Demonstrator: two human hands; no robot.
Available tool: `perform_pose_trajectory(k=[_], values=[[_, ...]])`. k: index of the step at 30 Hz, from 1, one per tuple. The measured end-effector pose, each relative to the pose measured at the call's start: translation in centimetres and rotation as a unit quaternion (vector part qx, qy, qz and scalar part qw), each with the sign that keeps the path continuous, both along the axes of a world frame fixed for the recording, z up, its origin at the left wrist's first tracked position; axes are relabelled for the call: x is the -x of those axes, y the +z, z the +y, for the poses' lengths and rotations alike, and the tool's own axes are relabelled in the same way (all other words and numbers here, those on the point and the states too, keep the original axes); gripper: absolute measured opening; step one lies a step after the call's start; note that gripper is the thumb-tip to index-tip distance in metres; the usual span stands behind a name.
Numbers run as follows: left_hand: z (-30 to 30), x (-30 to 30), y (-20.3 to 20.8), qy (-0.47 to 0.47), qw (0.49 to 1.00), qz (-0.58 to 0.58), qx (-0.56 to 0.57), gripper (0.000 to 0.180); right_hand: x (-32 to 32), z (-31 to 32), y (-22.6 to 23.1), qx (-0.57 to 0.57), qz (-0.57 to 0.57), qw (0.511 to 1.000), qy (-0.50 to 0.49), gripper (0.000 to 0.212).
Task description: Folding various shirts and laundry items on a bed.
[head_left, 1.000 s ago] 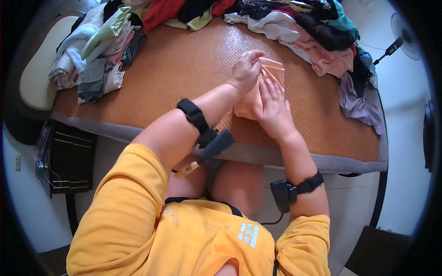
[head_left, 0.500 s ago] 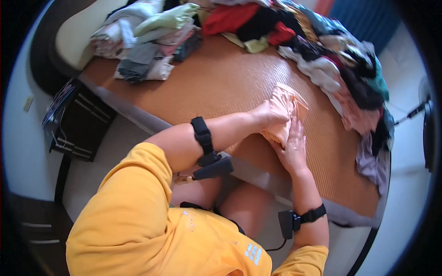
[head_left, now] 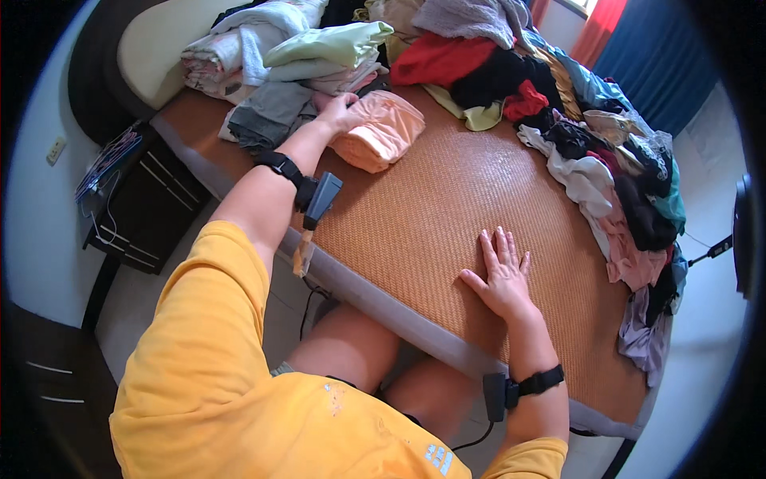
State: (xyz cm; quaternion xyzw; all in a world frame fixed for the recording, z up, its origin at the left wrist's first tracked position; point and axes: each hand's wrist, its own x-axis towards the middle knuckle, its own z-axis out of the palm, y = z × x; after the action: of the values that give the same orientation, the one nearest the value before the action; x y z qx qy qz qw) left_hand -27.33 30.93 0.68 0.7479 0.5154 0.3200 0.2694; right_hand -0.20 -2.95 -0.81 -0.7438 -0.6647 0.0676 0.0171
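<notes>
Beside folded clothes (head_left: pixel 273 113): left hand (head_left: pixel 341 114) grasping peach garment (head_left: pixel 384 132), grip partly hidden; right hand (head_left: pixel 506 281) splayed.

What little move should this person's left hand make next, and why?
Probably nudge the folded peach garment left, snug against the stack of folded clothes: the left hand is already at its edge, and the stack sits close by. The right hand rests spread on the woven mat, away from the garment.

Your left hand (head_left: pixel 341 114) has moved the folded peach garment (head_left: pixel 381 134) across the woven mat (head_left: pixel 435 211) to beside the folded clothes pile (head_left: pixel 319 60). Your right hand (head_left: pixel 506 281) has released it, fingers (head_left: pixel 488 247) now spread.
</notes>
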Motion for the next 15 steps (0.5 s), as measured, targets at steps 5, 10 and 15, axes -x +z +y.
perform_pose_trajectory(k=[5,10,15], values=[[-0.8,-2.6,-2.6,-0.04,0.98,0.166,-0.098,0.082,0.0,-0.2,-0.5,-0.005,-0.007,1.0,-0.01,0.08],[-5.3,-5.3,-0.3,-0.097,0.932,0.318,-0.143,0.096,-1.2,-1.3,-0.3,-0.014,-0.006,1.0,-0.024,0.076],[-2.8,-1.3,-0.6,-0.061,0.998,0.013,0.025,0.091,-1.0,0.7,0.0,-0.003,0.01,1.0,0.02,0.072]])
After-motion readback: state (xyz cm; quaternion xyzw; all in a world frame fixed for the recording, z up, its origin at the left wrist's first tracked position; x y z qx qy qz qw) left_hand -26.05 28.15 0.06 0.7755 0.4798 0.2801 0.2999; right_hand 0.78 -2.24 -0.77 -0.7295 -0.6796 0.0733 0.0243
